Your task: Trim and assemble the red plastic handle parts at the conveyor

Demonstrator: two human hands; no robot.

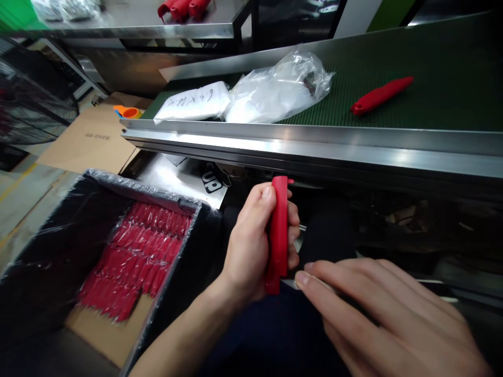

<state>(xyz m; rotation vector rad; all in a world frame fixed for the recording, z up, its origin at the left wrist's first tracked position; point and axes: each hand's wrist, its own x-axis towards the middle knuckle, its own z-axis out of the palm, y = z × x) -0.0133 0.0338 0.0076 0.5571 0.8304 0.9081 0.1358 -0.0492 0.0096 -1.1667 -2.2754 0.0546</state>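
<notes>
My left hand (251, 235) is wrapped around a long red plastic part (280, 225), held nearly upright in front of my lap. The thumb presses on its upper side and the fingers curl round behind it. Close to the part's lower end, my right hand (377, 309) pinches a thin knife (290, 283). Its pale blade tip points at the red part; whether they touch I cannot tell. Most of the knife is hidden by my fingers.
A black-lined box (145, 188) with rows of bagged red parts (137, 251) stands at left. Across the front runs a green conveyor belt (440, 57) with a metal edge, bearing plastic bags (275, 94) and another red part (381, 96). Orange tape (129, 112) lies by cardboard (94, 136).
</notes>
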